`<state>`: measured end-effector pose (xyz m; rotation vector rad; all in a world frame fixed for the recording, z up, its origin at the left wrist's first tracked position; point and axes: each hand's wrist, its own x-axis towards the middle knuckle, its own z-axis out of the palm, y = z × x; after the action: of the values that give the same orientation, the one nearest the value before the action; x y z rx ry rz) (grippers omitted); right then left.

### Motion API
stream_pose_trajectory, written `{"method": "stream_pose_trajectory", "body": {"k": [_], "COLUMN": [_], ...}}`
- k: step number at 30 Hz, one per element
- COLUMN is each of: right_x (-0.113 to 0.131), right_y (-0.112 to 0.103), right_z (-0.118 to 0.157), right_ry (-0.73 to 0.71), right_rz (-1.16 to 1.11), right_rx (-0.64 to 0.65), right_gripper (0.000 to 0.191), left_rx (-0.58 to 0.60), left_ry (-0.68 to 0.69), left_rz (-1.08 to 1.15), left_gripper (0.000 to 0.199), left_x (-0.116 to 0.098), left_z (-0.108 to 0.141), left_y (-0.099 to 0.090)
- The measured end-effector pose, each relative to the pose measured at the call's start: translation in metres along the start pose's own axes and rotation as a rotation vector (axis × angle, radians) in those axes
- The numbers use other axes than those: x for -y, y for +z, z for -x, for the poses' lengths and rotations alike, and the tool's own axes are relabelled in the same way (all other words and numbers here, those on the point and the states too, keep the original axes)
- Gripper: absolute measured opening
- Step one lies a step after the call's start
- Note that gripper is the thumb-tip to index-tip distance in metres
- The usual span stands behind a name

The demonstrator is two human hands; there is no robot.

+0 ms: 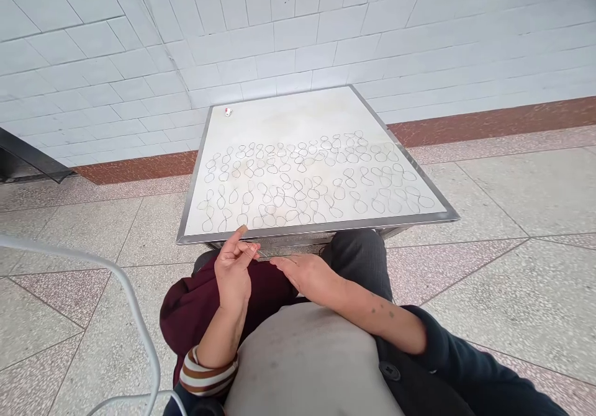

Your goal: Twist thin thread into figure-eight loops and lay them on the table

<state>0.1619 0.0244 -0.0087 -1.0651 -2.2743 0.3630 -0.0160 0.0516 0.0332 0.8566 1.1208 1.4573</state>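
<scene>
Far left: pale hose (152, 354) curves across the speckled floor (88, 304), near my left arm. Next, maroon cloth (184, 316) lies over my lap, beside my striped cuff (209, 374), which is pushed up the left forearm

My left hand (233, 273): palm turned up, one finger pointing up by the table's near edge, thumb and another finger pinching a thin strand (263, 254). The strand sits between my two hands, above the lap, just this side of the table

Table (288, 108) ahead: white top, grey metal rim, far edge by the tiled wall (298, 37). Small red-and-white item (228, 112) near its far left corner, too small to identify. Thin dark loops (298, 183) lie in uneven rows over the middle and near part of the top, many crossed into figure-eights, some touching or overlapping; material not readable

My right hand (305, 273): back up, fingers stretched together towards the strand, fingertips at its right end. Can't tell if they grip it or only touch. Dark trouser knee (361, 254) just beyond, under the table edge. Far right, dark sleeve (465, 357) pushed up to about the elbow
</scene>
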Motion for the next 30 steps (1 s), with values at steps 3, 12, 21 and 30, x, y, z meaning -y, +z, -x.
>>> {"method": "stream_pose_trajectory", "body": {"k": [3,12,21,30], "right_x": [0.002,-0.005,0.012,0.021], "right_y": [-0.003,-0.022,-0.023,-0.005], "right_z": [0.001,0.017,-0.009,-0.018], "right_ry": [-0.060,-0.150,0.102,-0.047], "right_rz": [0.064,0.033,-0.138,0.250], "right_rx": [0.016,0.209,-0.130,-0.176], "right_gripper": [0.025,0.025,0.023,0.020], "left_rx": [-0.052,-0.061,0.078,0.098], "left_ry": [0.023,-0.012,-0.063,-0.077], "left_rz": [0.044,0.043,-0.083,-0.067], "left_gripper": [0.043,0.043,0.045,0.045], "left_x": [-0.006,-0.005,-0.018,-0.011], "left_z": [-0.005,-0.005,0.006,0.009], "left_y": [-0.005,-0.008,0.003,0.010]}}
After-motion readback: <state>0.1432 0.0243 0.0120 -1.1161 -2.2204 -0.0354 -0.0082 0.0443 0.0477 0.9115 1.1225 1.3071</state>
